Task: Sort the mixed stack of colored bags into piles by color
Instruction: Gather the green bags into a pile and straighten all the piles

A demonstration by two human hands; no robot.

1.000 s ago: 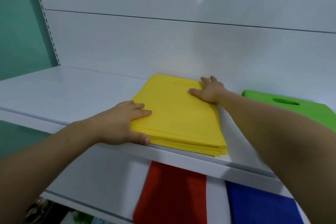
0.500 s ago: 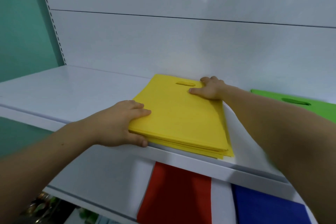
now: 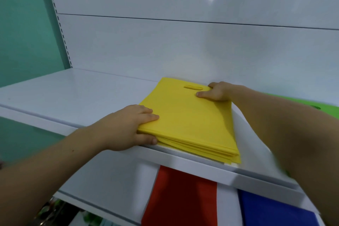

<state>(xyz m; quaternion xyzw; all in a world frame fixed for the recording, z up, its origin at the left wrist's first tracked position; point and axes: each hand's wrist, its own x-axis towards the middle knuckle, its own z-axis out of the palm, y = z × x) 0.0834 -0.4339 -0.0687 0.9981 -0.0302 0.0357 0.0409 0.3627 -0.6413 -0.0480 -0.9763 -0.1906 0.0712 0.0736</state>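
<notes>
Head view is showing the stack of yellow bags (image 3: 189, 121) lying near the front edge of the white shelf (image 3: 73, 97); the left hand (image 3: 126, 128) is pinching its near-left corner, the right hand (image 3: 216, 91) is clasping the far corner beside the handle slot (image 3: 193, 87); the bags are looking thin, light and floppy, so opposite corners are seeming the best hold; no writing is showing.

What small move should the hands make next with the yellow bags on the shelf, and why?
Probably square the pile: the left hand and right hand both grip the yellow stack at opposite corners, it rests on the shelf, and its near edges are fanned out unevenly. Pushing them flush would likely finish this pile.
</notes>
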